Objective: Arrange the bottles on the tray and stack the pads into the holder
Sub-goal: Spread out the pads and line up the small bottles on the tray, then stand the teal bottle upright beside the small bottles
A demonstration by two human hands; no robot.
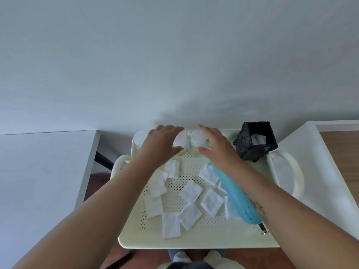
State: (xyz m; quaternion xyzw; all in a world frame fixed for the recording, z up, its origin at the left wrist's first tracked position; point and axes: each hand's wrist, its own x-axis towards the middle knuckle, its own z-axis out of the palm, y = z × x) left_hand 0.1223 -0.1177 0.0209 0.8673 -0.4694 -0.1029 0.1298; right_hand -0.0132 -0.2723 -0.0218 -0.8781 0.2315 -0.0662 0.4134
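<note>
A cream perforated tray (194,237) holds three white-capped bottles upright along its far edge. My left hand (161,144) grips the middle bottle (180,141). My right hand (215,146) grips the right bottle (198,140). The third bottle (139,138) stands alone at the far left corner. A long blue bottle (237,195) lies on its side under my right forearm. Several white square pads (191,191) lie scattered on the tray. A black square holder (256,142) stands at the tray's far right corner with a pad (258,138) inside it.
The tray has looped handles at the left (119,164) and right (291,171). A white table (38,171) stands to the left and a white surface (318,171) to the right. A wall rises right behind the tray. My feet (194,257) show below its near edge.
</note>
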